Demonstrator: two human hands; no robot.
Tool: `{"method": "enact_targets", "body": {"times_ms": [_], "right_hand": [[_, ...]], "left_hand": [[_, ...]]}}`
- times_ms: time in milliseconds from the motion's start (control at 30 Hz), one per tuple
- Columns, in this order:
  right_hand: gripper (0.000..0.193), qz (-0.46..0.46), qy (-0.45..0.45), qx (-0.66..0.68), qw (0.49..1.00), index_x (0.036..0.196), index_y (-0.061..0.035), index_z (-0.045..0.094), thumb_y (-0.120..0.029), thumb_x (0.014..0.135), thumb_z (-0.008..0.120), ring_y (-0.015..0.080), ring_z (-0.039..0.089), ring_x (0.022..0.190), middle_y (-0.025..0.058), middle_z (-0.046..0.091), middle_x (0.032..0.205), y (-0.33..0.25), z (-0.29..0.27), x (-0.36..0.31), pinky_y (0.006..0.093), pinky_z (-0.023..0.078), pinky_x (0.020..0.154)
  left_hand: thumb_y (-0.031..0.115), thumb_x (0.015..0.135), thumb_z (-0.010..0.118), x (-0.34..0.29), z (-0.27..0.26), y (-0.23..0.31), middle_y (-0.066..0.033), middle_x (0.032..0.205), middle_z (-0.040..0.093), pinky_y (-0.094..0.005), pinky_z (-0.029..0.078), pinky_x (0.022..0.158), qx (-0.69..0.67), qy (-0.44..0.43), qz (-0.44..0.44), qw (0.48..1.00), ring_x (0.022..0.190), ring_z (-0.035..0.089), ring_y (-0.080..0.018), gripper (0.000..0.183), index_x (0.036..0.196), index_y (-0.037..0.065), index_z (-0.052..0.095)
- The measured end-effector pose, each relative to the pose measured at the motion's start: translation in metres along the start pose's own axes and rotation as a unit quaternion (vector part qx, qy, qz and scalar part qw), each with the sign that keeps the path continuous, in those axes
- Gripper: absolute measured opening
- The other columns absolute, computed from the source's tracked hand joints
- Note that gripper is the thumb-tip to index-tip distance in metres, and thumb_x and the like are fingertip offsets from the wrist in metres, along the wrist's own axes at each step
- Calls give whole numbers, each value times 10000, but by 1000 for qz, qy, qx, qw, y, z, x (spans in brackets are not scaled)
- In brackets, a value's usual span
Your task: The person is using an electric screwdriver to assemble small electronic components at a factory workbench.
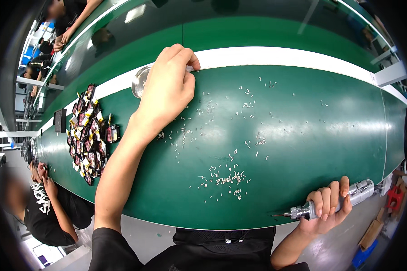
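Note:
My left hand point(169, 86) reaches across the green table to its far white edge strip. Its fingers are curled into a pinch at the strip; what they hold, if anything, is too small to make out. Partly behind this hand sits a round metal dish point(140, 82). At the near right, my right hand point(328, 203) is wrapped round a grey electric screwdriver point(362, 189), whose thin bit points left above the table's near edge. Tiny light-coloured screws point(233, 178) lie scattered over the middle of the table, thickest in a near cluster.
A heap of small black devices point(88, 135) with yellow and white tabs covers the table's left part, next to a black box point(59, 120). A co-worker point(45, 203) sits at the left; others are beyond. A red stool point(395, 197) stands at the right.

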State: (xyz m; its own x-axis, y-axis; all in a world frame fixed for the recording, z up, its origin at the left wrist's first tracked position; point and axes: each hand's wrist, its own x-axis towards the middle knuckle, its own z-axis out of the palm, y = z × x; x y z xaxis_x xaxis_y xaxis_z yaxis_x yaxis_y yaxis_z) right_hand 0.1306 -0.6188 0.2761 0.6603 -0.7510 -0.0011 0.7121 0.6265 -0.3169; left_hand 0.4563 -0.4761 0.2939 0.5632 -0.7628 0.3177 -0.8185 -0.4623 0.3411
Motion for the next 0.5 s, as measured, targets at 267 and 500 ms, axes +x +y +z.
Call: {"method": "enact_targets", "body": {"times_ms": [267,500], "right_hand": [[118,-4,9,-12,1000,914,-55,387,-159,936,436,137,434,432,39,412,591,-6,0,-1,311,422,471],[109,2,9,-10,1000,916,-54,406,-160,931,429,133,430,430,34,423,593,-8,0,-1,309,429,471]], "left_hand": [[-25,775,589,-2,-7,23,-133,865,555,-387,442,769,-103,-34,8,994,863,551,-285,113,875,-9,537],[-121,767,414,29,20,44,-164,975,589,-382,461,836,-101,-28,144,984,914,570,-303,312,1015,-35,582]]}}
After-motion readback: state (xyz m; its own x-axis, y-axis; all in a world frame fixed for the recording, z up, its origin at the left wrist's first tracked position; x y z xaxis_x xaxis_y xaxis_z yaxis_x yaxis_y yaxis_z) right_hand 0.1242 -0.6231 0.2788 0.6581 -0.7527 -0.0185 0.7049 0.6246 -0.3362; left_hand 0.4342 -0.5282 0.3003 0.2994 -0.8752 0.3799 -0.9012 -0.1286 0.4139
